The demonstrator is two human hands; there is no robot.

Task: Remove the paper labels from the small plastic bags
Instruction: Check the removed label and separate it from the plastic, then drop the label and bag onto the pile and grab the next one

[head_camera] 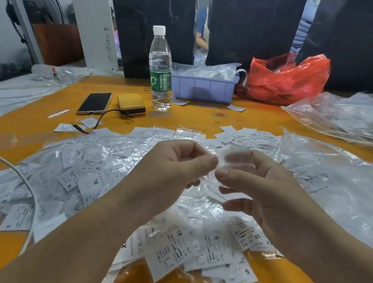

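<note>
Item: small plastic bag [236, 160], flimsy, slippery, weightless; we are holding it above the label heap [92, 175], left hand [177, 164] and right hand [268, 191] both pinching its edges, judged best

Orange surface [208, 118], heaped with bagged paper labels [92, 175] (sizes XL, S, XS), water bottle [161, 69], phone [95, 103], yellow box [131, 103], lilac bin [204, 86], red bag [288, 79] set behind.

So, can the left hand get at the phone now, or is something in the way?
Probably not at once: the left hand pinches a small plastic bag together with the right hand. The path to the phone looks free otherwise.
</note>
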